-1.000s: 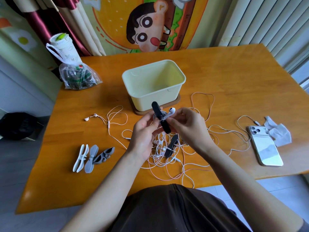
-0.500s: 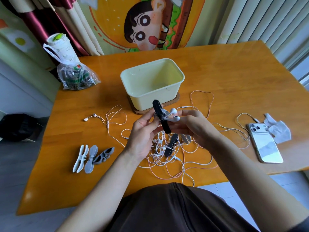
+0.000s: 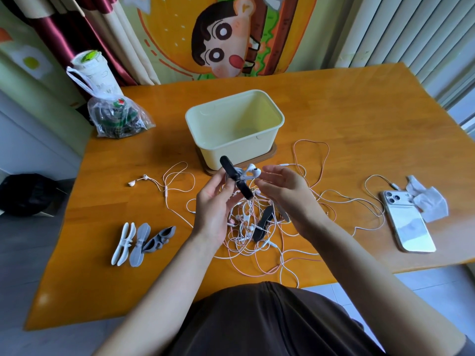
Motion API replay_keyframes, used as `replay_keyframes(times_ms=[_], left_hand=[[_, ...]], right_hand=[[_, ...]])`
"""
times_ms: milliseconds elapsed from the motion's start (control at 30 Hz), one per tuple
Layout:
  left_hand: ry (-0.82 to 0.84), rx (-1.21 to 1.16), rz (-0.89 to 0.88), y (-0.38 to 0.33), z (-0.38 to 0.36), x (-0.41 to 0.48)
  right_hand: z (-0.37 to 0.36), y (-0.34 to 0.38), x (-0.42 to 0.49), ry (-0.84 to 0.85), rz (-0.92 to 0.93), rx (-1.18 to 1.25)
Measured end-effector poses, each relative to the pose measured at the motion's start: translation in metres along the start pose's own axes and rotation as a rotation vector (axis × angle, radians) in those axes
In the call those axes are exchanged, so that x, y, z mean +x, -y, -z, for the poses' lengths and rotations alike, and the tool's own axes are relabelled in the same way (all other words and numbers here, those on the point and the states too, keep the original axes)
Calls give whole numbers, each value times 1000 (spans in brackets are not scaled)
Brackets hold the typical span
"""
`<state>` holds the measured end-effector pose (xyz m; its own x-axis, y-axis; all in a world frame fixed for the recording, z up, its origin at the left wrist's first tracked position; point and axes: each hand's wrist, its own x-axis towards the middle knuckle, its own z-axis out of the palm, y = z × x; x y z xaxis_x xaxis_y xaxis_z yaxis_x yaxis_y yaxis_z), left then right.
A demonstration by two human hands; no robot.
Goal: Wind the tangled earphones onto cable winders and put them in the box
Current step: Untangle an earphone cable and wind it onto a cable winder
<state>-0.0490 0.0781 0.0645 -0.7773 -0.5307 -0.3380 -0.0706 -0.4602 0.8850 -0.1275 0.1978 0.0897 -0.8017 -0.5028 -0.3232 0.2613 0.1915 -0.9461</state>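
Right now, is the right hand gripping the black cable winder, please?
No, the right hand is open beside the black cable winder, which the left hand holds.

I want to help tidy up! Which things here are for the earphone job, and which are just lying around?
For the job: black winder in the left hand, tangled earphones, spare winders, box.
Just lying about: phone, tissue, plastic bag.

Mid-frame, the left hand (image 3: 213, 210) gripped a black winder (image 3: 232, 172) — earbuds (image 3: 253, 172) wound on — right hand (image 3: 288, 194) relaxed beside it.
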Motion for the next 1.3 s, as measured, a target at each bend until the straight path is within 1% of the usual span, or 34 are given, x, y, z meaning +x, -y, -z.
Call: replay_keyframes(times_ms=[67, 133, 200, 300, 400, 533, 567, 667, 733, 800, 867, 933, 1033, 1133, 1200, 1267, 1300], left_hand=[[-10, 40, -4, 0, 0, 0], [7, 65, 0, 2, -1, -1], [45, 62, 25, 4, -1, -1], [115, -1, 83, 3, 1, 0], [151, -43, 117, 2, 3, 2], [164, -14, 89, 2, 3, 2], [156, 27, 65, 3, 4, 2], [88, 259, -52, 8, 8, 5], [31, 312, -111, 11, 9, 7], [-4, 321, -121, 14, 9, 8], [-21, 338, -83, 17, 9, 8], [-30, 303, -5, 20, 8, 9], [-12, 169, 88, 17, 6, 9], [24, 0, 162, 12, 6, 14], [23, -60, 195, 11, 8, 18], [4, -72, 203, 10, 10, 24], [-15, -71, 201, 9, 10, 27]], right_hand=[[-2, -3, 0, 9, 15, -85], [-3, -4, 0, -10, 56, -101], [-4, -3, 0, -9, 79, -3], [-1, -2, 0, 48, 87, 114], [0, -1, 0, 90, 102, 135], [2, -2, 6, 51, 47, 129], [3, -3, 8, 49, 14, 134], [8, -6, 14, 87, -110, 158], [9, -7, 15, 93, -174, 195], [9, -8, 16, 90, -169, 151], [6, -10, 17, 97, -109, 34], [3, -13, 19, 87, -82, -7], [0, -18, 24, 63, -87, 47], [-4, -23, 29, 62, -59, -27], [-10, -25, 33, 54, -57, -45], [-16, -26, 38, -15, -59, -54], [-18, -26, 41, -73, -29, -108]])
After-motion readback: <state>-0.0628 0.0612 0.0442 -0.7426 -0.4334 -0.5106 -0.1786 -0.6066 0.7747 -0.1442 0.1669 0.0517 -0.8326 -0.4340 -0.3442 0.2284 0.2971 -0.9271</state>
